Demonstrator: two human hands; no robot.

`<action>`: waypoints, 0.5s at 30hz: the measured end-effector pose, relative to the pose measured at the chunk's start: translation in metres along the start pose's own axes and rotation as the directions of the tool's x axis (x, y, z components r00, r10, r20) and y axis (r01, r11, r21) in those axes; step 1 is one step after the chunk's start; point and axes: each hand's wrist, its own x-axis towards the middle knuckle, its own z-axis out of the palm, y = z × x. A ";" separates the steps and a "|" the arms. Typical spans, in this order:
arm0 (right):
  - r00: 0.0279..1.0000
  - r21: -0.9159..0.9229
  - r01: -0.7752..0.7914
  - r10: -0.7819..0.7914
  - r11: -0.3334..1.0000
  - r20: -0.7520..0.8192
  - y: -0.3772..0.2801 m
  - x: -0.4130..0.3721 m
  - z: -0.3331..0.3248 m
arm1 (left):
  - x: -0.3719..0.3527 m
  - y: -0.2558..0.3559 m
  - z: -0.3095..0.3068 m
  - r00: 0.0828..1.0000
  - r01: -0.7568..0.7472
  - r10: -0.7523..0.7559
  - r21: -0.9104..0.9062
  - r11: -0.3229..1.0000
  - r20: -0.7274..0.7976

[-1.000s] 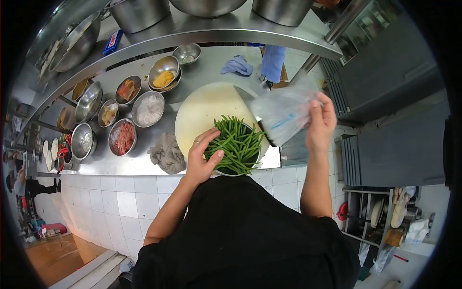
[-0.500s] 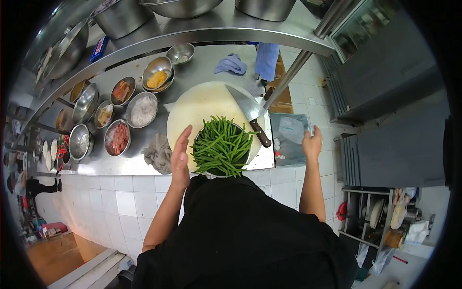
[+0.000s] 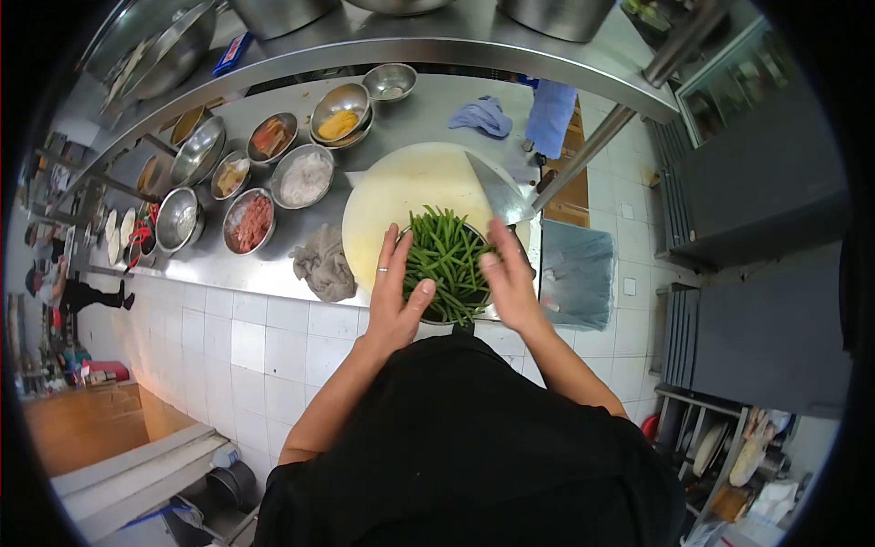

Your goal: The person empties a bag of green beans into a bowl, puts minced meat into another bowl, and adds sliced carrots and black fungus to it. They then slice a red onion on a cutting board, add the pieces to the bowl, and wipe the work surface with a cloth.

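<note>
Long green beans [image 3: 445,257] are heaped in a round container whose rim is mostly hidden under them, at the near edge of the round cutting board [image 3: 401,178]. On the left side of the heap is my left hand [image 3: 399,299], fingers stretched upward and a ring on one of them. Opposite it, my right hand [image 3: 512,284] spreads over the right side of the beans, its fingertips slightly blurred. Both hands are open. A broad knife blade [image 3: 499,193] lies on the board's right side, its handle mostly covered by my right hand.
Metal bowls stand at the left, among them one of minced meat [image 3: 249,223] and one of white food [image 3: 303,176]. A grey cloth [image 3: 324,264] lies beside the board. To the right is a lined bin [image 3: 579,278]; a metal shelf [image 3: 437,56] crosses overhead.
My right hand has come from over the bin to the right side of the beans. My left hand has shifted in closer to the heap. The view has moved somewhat.
</note>
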 end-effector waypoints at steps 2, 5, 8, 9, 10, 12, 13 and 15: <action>0.991 0.189 -0.017 0.041 0.982 -0.126 0.011 0.004 -0.013 | -0.004 -0.003 -0.008 0.999 0.007 -0.011 -0.080 0.997 -0.044; 0.983 0.216 -0.160 0.175 0.963 -0.052 0.013 -0.003 -0.039 | -0.014 -0.009 -0.020 0.986 -0.004 -0.062 -0.395 0.919 -0.156; 0.851 0.119 -0.501 0.464 0.857 0.244 0.018 -0.009 -0.037 | -0.030 -0.047 -0.023 0.949 0.119 -0.269 -0.605 0.787 -0.163; 0.832 0.163 -0.542 0.500 0.824 0.238 0.015 -0.014 -0.030 | -0.035 -0.055 -0.027 0.940 0.082 -0.276 -0.653 0.753 -0.200; 0.810 0.206 -0.582 0.537 0.787 0.236 0.010 -0.017 -0.021 | -0.042 -0.063 -0.033 0.934 0.067 -0.277 -0.653 0.754 -0.224; 0.800 0.175 -0.594 0.556 0.785 0.226 0.005 -0.015 -0.008 | -0.057 -0.077 -0.046 0.924 0.205 -0.341 -0.531 0.822 -0.172; 0.801 0.225 -0.598 0.565 0.769 0.198 0.011 -0.014 -0.004 | -0.065 -0.081 -0.055 0.914 0.194 -0.342 -0.508 0.839 -0.216; 0.805 0.234 -0.594 0.568 0.770 0.174 0.006 -0.009 0.003 | -0.084 -0.088 -0.076 0.915 0.200 -0.323 -0.423 0.884 -0.243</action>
